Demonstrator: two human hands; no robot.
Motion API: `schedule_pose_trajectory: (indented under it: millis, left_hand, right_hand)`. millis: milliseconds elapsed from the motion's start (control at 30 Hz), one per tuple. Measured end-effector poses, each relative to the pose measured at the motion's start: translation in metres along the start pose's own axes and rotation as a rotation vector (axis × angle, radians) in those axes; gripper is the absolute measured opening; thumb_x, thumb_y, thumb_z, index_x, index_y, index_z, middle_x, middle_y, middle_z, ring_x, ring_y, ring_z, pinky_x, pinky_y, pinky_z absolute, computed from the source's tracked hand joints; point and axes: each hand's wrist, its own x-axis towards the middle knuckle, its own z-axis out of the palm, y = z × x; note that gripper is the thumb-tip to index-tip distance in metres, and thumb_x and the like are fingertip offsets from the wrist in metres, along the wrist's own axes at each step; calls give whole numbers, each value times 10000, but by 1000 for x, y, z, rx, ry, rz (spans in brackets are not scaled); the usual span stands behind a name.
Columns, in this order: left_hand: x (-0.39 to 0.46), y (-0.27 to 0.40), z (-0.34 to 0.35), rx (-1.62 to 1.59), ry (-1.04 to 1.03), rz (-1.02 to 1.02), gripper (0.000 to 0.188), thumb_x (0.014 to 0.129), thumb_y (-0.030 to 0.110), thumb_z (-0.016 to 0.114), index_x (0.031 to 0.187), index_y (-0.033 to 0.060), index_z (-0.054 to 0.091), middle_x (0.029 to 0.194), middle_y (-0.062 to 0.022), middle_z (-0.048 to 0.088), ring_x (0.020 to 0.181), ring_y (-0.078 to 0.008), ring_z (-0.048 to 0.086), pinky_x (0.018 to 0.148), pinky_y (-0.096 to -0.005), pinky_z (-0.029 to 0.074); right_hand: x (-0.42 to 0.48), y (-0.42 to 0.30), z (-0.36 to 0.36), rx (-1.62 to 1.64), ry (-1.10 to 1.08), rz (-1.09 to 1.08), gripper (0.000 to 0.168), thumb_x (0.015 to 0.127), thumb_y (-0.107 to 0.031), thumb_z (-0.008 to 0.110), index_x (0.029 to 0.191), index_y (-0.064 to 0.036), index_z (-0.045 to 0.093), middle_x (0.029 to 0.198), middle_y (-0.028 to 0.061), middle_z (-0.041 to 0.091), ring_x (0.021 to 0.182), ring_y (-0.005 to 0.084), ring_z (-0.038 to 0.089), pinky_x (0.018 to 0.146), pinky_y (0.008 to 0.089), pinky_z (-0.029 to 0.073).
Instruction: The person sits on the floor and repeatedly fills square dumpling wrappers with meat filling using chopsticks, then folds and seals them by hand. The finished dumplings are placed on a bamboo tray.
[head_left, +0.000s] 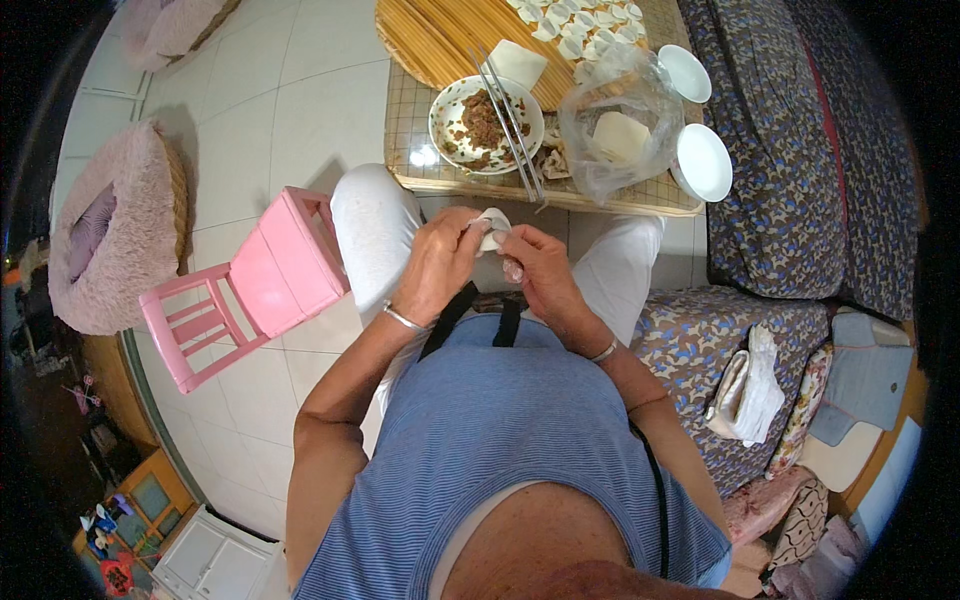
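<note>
My left hand (442, 251) and my right hand (546, 270) pinch a folded wonton wrapper (496, 225) between them, above my lap. Whether it holds filling is hidden by the fingers. Just past my hands, a white bowl (448, 124) of minced meat filling (482, 120) with green bits stands near the table's front edge. A pair of metal chopsticks (506, 124) lies across its rim. Behind the bowl, a loose square wrapper (517, 64) rests on the bamboo tray. To its right, a clear plastic bag (585, 161) holds a stack of wrappers (621, 136).
Many folded wontons (577, 26) lie on the round bamboo tray (435, 37). Two white bowls (703, 163) stand at the table's right edge (645, 206). A pink chair (277, 262) is on my left, a fluffy pet bed (112, 277) beyond it. The patterned sofa (675, 322) is on my right.
</note>
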Motion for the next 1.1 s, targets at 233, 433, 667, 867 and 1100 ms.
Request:
schedule_pose_trajectory:
  millis: [233,433,667,867,1100]
  left_hand:
    - [1,-16,38,-507,13,-337,220,964,64,575,1142,-34,659,981,-72,714,842,-110,655,747,-250,534]
    - [4,-8,48,-774,72,-349,233,985,80,550,1166,-19,657,973,-43,700,854,-78,621,766,-221,515]
    - [4,21,35,-846,28,-319,249,982,108,576,1182,-23,645,934,-39,696,766,-63,624,675,-208,520]
    - [3,11,43,-736,115,-336,233,955,99,618,1143,-30,668,912,-36,706,782,-56,619,680,-205,514]
    - [0,-8,51,-686,193,-291,186,944,71,617,1083,-27,692,885,-28,694,794,-61,607,706,-210,504]
  right_hand:
    - [3,-8,-2,492,28,114,128,908,-214,666,901,-93,627,754,-38,547,612,57,450,502,225,327]
    - [8,-10,-6,669,-95,146,132,919,-214,660,960,-92,630,786,-25,582,600,42,442,505,195,312]
    - [5,-17,6,678,-116,59,149,949,-210,620,1021,-80,633,818,-22,602,623,48,462,535,208,348]
    - [6,-8,6,544,-23,16,154,962,-214,599,995,-70,643,828,-20,601,658,66,491,582,225,378]
    - [1,-9,4,138,97,-39,233,924,-283,660,932,-51,661,802,0,622,648,68,527,534,230,368]
